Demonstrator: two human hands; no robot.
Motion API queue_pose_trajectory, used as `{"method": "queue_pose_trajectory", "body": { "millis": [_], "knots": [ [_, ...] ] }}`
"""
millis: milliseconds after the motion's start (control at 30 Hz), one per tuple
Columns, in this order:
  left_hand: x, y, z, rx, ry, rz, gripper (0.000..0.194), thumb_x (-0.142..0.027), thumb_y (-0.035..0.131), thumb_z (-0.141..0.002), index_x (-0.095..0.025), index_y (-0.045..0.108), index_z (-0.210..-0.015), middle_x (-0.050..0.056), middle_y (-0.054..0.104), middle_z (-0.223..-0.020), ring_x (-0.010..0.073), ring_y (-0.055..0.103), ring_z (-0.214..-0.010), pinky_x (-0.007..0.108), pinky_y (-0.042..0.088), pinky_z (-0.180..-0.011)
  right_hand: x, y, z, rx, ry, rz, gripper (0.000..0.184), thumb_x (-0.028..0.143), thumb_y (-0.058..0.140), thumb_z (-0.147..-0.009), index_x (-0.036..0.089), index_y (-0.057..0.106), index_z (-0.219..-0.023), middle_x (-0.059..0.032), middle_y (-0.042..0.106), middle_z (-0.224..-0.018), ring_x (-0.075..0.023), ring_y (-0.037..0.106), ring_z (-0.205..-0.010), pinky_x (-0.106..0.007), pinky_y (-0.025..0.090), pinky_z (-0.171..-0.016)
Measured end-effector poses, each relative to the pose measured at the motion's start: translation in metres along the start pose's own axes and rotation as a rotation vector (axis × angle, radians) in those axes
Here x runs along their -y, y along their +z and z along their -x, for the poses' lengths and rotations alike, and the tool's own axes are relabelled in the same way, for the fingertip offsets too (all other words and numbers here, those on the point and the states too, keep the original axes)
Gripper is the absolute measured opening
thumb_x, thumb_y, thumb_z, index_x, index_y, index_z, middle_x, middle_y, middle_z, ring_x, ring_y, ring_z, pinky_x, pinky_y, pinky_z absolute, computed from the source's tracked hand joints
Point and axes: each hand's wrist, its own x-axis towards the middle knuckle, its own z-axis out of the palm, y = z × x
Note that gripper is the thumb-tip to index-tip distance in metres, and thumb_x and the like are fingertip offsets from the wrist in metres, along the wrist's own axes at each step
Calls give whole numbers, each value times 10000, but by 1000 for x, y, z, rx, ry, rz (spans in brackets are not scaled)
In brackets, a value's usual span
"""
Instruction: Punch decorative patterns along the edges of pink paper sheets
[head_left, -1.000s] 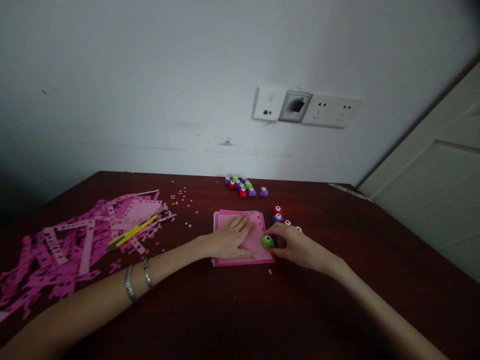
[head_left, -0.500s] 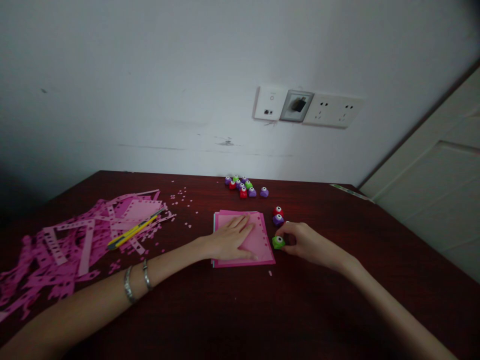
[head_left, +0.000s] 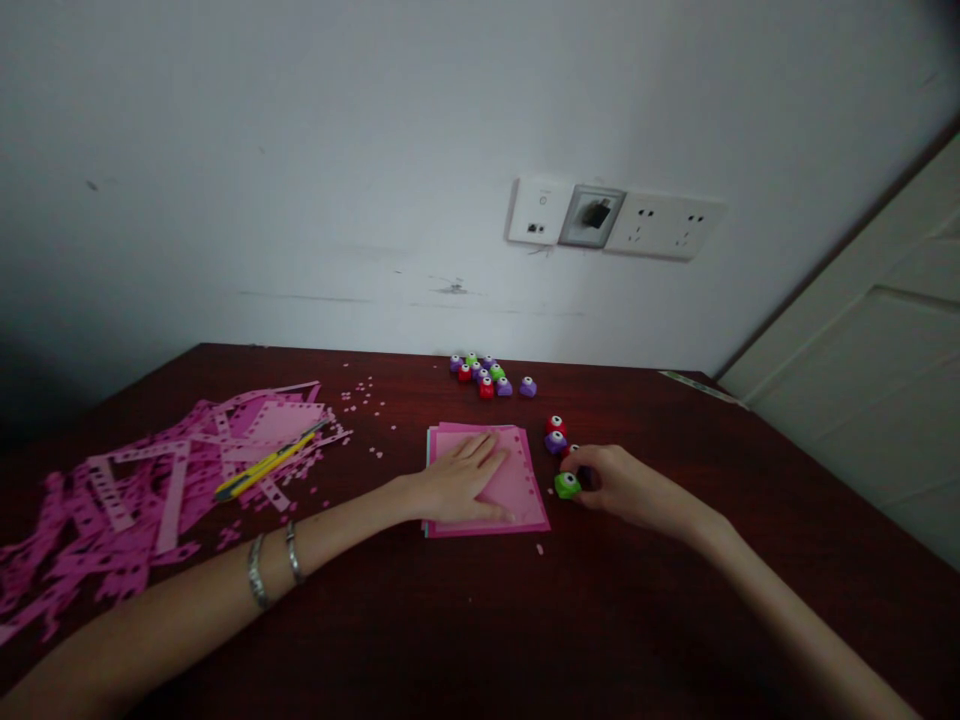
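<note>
One palm-down left hand (head_left: 461,490) lies with fingers spread, gripping nothing, on a slightly uneven stack of pink sheets (head_left: 517,478) at the centre of the frame. The right hand (head_left: 619,484), right of centre, pinches a small green punch (head_left: 567,487) between thumb and fingers, just beside the stack, low over or on the bench (head_left: 465,620); I cannot tell which.

The punch is probably light, stiff plastic, a little slippery, and best taken by its sides, below the white top. That top faces up, its dark spot visible; the body is squat, so no long axis stands out.

The sheets look thin, soft and easily creased, best held flat or by the edges. They lie nearly square, a dotted row running down their right side; their longer axis is unclear. A purple punch (head_left: 556,442) sits near the right hand; a yellow cutter (head_left: 270,464) rests on pink scraps (head_left: 174,495), left.
</note>
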Motion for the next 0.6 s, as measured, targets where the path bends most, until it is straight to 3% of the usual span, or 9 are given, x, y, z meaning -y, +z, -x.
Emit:
{"method": "queue_pose_trajectory", "body": {
  "millis": [233,367,433,500,600],
  "knots": [
    [1,-3,1,13,3,96,988,-752,336,-729,-87,78,-1413,153,-25,-1468,311,-32,-1341,459,73,-1085,6,-18,8,-53,-18,-48,200,233,590,-724,186,646,-910,-49,660,-890,-173,587,-704,-272,441,-638],
    [0,-7,3,-32,-17,224,898,-687,329,-790,-91,79,-1413,148,13,-1475,273,8,-1350,426,97,-1094,9,-25,12,-80,-44,-58,193,269,585,-751,200,651,-918,-45,661,-899,-171,589,-722,-281,456,-655],
    [1,-9,2,-122,-48,274,817,-640,354,-814,-116,143,-1405,145,87,-1475,267,68,-1349,429,142,-1085,13,-26,13,-86,-57,-65,189,292,581,-764,208,656,-915,-43,662,-896,-172,589,-726,-285,457,-660],
    [7,-14,-3,-278,-47,290,701,-579,414,-823,-136,296,-1352,147,260,-1427,256,203,-1318,420,220,-1059,17,-26,14,-84,-70,-70,189,311,576,-773,209,663,-906,-44,661,-882,-174,587,-725,-287,454,-658],
    [28,-27,-17,-534,-43,298,454,-445,520,-808,-154,518,-1156,114,522,-1199,215,437,-1144,368,352,-967,23,-25,14,-65,-76,-72,172,302,559,-788,207,669,-881,-38,656,-840,-163,578,-692,-276,443,-627]
  ]
}}
